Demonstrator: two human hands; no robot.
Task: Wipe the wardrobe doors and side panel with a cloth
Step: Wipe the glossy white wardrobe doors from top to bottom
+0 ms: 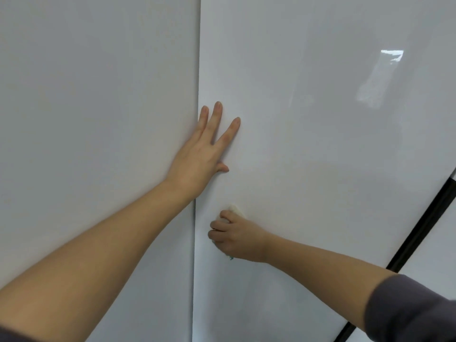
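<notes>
The left hand (202,159) lies flat on the right wardrobe door (320,144), fingers straight and spread, just beside the door's left edge and holding nothing. Below it, the right hand (234,236) grips a bunched white cloth (234,209) against the same door, near that edge.

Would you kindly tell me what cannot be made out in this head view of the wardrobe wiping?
All in the head view:
Cloth: mostly hidden under the right hand; only a pale corner and a teal speck show.
Wardrobe doors: tops, bottoms and any handles cut off by the frame edges.
Black strip: cut off at the right and bottom edges; its nature unclear.
Dirt or wiped patches: lost in glare.
</notes>
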